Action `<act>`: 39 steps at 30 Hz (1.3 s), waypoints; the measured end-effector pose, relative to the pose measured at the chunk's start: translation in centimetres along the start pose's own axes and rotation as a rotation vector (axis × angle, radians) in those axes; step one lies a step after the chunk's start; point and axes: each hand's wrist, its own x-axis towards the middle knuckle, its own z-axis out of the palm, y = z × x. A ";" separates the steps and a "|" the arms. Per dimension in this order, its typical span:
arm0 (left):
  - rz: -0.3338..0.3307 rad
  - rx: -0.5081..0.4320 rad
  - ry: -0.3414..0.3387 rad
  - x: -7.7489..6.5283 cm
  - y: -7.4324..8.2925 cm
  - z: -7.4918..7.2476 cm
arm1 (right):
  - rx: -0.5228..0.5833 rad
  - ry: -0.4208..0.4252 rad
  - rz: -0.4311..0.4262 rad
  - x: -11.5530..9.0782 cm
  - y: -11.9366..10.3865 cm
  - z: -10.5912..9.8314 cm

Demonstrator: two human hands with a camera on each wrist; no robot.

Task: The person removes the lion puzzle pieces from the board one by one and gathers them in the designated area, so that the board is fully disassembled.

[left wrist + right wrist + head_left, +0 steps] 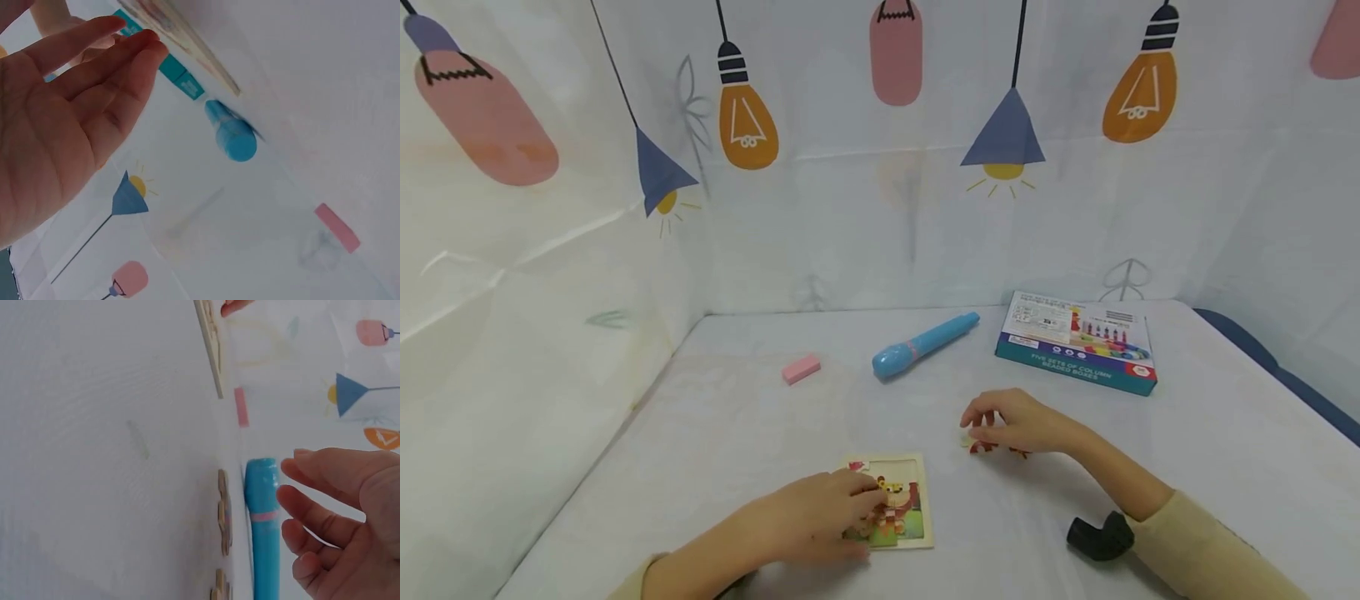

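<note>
A square wooden picture puzzle (927, 508) with a cartoon animal lies on the white table before me. Over its left part reaches my left hand (816, 512), hiding some of the picture; the left wrist view shows its fingers (119, 75) fairly straight, with nothing held. My right hand (1018, 421) hovers over loose puzzle pieces (981, 447) right of the board. In the right wrist view its fingers (312, 509) bend loosely, thumb apart, with nothing between them. Thin wooden pieces (223, 515) lie flat on the table there, in two groups.
Farther back lie a pink block (801, 369) and a blue microphone-shaped toy (925, 343). A flat boxed bead set (1075, 342) sits at the back right. A black curved object (1101, 537) is beside the right sleeve. Patterned white cloth (850, 208) hangs behind the table.
</note>
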 end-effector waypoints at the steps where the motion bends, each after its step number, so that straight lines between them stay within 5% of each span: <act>1: -0.044 -0.004 -0.018 -0.1 -0.1 -0.2 | -0.002 0.002 -0.002 0.0 -0.3 0.0; 5: -0.211 -0.046 -0.081 -0.3 -0.1 -0.7 | -0.016 0.001 -0.003 0.2 -1.2 0.1; 8: -0.259 -0.087 -0.095 -0.3 -0.2 -0.7 | -0.037 0.001 -0.018 0.3 -1.7 0.4; 27: -0.191 0.029 -0.065 0.2 0.0 0.4 | -0.109 -0.032 -0.115 3.4 -6.4 1.9; 39: -0.190 0.094 -0.036 0.0 0.4 0.7 | -0.234 -0.235 -0.004 5.1 -6.8 5.7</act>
